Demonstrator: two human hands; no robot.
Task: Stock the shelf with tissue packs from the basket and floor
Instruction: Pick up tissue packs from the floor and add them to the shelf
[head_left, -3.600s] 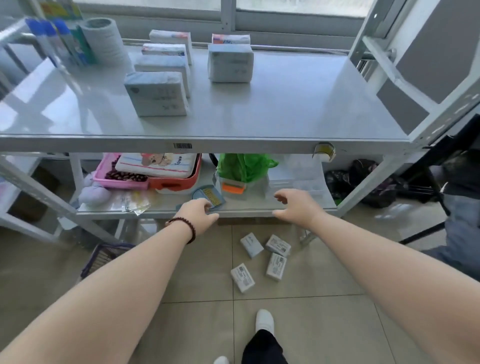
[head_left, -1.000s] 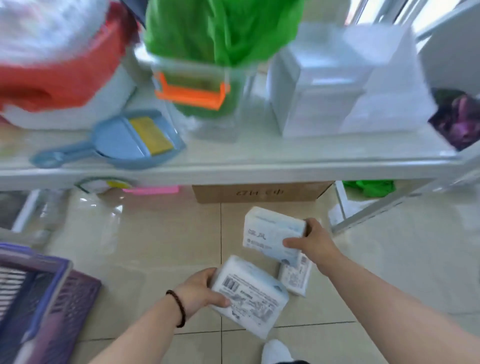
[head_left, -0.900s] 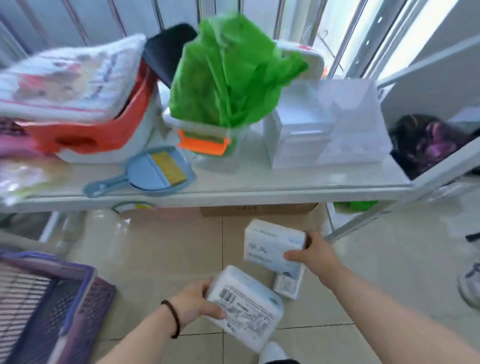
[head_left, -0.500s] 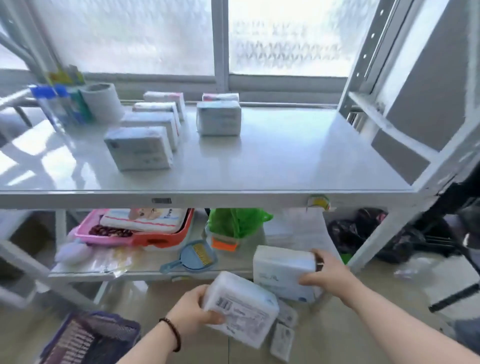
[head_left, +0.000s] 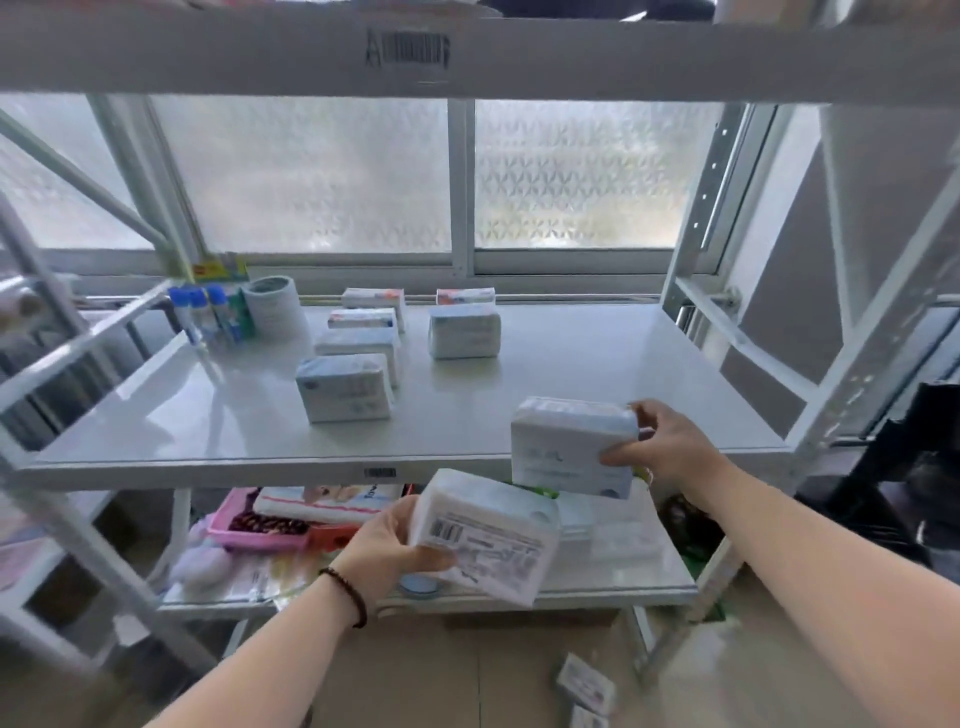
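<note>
1. White metal shelving rack (head_left: 862, 332) in front of a frosted patterned window (head_left: 576, 171); barcode label on the top beam, another small one on the front edge of the middle shelf.
2. Glossy white middle shelf board (head_left: 571, 384): right half bare, stock gathered at left and centre back.
3. Lower shelf (head_left: 613, 587): pink plastic tray (head_left: 244, 535), a red tub beside it with a flat printed pack lying on top, clear bags at far left. Details blurred.
4. Six white-and-pale-blue wrapped tissue packs stand on the middle shelf: a column of four, nearest one (head_left: 344, 387) closest to the front edge, plus two in a second column to the right, front one (head_left: 464, 331).
5. White paper roll (head_left: 274, 310) and blue-capped tubes (head_left: 205, 314) at back left of the same shelf.
6. Right hand (head_left: 667, 447), grip clamped on the right end of a white tissue pack with a pale-blue top band (head_left: 569, 449); pack level, held in the air at the shelf's front edge, right of centre. Can't tell whether it touches the board.
7. Left hand (head_left: 387, 548), dark bead bracelet on the wrist, grip closed around the left end of a second white tissue pack with a barcode label facing up (head_left: 488, 535); tilted, held below the middle shelf, in front of the lower one.
8. Tiled floor (head_left: 441, 675): two small white packs (head_left: 584, 686) lying at bottom right, one cut off by the frame.
</note>
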